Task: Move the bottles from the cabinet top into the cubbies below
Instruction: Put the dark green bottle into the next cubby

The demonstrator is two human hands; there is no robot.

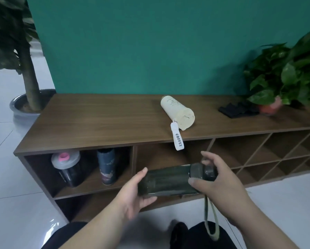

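I hold a dark green bottle (166, 180) sideways in front of the middle cubby (161, 155). My left hand (132, 196) cups its base and my right hand (217, 184) grips the capped end; its olive strap (211, 218) dangles below. A cream bottle (177, 112) lies on its side on the wooden cabinet top (96, 121), and its white "COFFEE" tag (177, 139) hangs over the front edge. In the left cubby stand a black shaker bottle with a grey and pink lid (68, 168) and a dark patterned bottle (107, 164).
A folded black cloth (238, 109) and a potted leafy plant (283, 81) sit at the right end of the top. A potted tree (28, 78) stands on the floor at the left. Small diagonal cubbies (269, 153) fill the right side. A teal wall backs the cabinet.
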